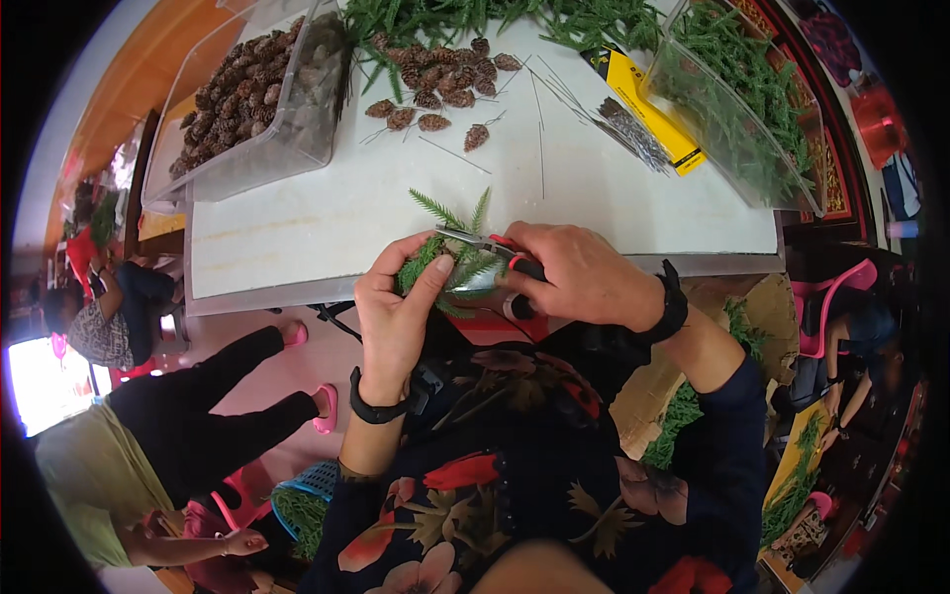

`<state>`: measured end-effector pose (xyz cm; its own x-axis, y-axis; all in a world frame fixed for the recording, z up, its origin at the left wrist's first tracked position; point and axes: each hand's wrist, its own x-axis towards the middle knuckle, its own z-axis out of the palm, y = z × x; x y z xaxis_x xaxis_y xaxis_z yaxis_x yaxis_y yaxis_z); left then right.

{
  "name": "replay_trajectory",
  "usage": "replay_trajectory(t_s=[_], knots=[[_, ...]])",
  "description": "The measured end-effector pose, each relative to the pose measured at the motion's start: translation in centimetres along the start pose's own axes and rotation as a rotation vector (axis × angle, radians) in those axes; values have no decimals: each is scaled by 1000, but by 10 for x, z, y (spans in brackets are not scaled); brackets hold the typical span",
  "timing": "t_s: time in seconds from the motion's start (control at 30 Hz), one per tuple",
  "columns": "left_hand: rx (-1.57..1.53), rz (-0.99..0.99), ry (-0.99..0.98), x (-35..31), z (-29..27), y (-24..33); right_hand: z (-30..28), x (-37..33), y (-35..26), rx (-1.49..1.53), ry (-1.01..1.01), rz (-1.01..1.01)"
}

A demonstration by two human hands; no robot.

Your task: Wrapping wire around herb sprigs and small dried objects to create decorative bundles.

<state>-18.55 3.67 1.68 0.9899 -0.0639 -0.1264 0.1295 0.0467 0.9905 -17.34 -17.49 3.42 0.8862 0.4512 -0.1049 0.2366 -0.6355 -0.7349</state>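
Observation:
Near the front edge of the white table (327,238), my left hand (394,302) pinches a green artificial pine sprig (438,207) between thumb and fingers. Its needled tips fan out above and beside the thumb. In my right hand (594,277) is a pair of pliers (477,242) with red and black handles. Their metal jaws point left and lie over the sprig, just above my left thumb. Whether the jaws grip a wire or stem there is too small to tell.
Pine cones (435,74) and thin wires (540,129) lie farther back. A clear bin of cones (315,109) stands left, a clear bin of greenery (727,119) right, near a yellow package (648,104). Cardboard (643,396) is below right. Other people (109,465) work around.

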Motion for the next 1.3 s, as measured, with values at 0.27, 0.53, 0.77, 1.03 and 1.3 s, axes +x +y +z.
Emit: replay_trajectory(t_s=[0.27,0.53,0.77,1.03,1.3], knots=[[-163,-146,-126,4,-8,6,-12,5,16,-100,79,-203],[-212,-209,-207,2,-11,6,-11,-2,12,32,-127,-73],[-221,-190,-167,3,-4,3,-9,-7,14,190,-82,-91],[-227,-174,-137,6,-5,3,-11,-2,7,67,-90,-19],[-3,-29,-238,7,2,8,-9,-9,8,44,-34,10]])
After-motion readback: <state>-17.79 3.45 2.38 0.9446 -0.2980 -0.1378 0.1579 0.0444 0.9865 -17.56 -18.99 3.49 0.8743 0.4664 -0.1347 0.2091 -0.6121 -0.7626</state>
